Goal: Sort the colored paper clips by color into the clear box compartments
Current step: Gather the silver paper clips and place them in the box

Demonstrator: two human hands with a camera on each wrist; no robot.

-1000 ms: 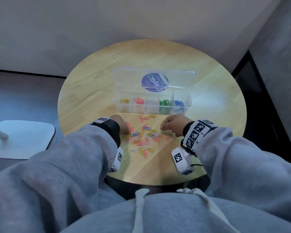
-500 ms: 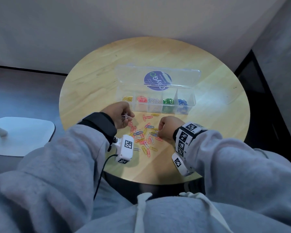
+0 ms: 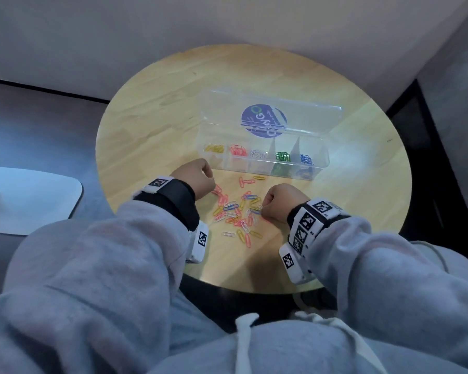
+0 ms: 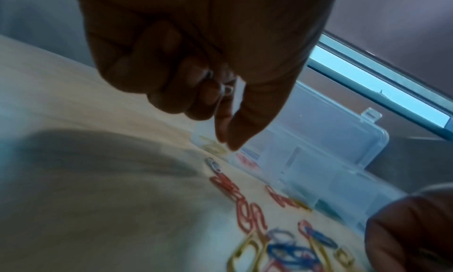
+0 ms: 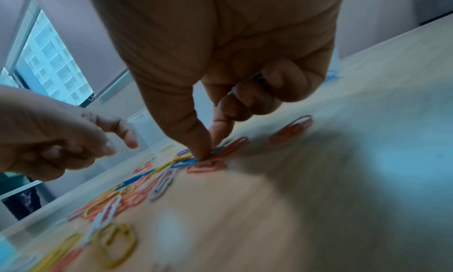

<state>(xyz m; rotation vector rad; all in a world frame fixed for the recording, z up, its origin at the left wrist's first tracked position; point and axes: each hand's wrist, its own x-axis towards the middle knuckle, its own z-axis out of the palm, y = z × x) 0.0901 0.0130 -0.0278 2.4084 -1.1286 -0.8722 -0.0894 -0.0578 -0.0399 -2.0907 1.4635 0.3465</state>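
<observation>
pinching at a blue clip (image 5: 182, 163) in the pile (image 3: 238, 211) under its thumb and forefinger, the right hand (image 3: 280, 202) should slide one free first. left hand (image 3: 193, 176), curled round white clips (image 4: 225, 89), hovers near the box (image 3: 319, 168), beyond both.

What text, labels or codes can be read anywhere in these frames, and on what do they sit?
Round blue sticker on the clear box lid: large white letters, seen reversed and tilted, only "G" is sure; small print too small to read.
Wrist bands: black-and-white square marker codes, no words.
Nothing else carries text.
</observation>
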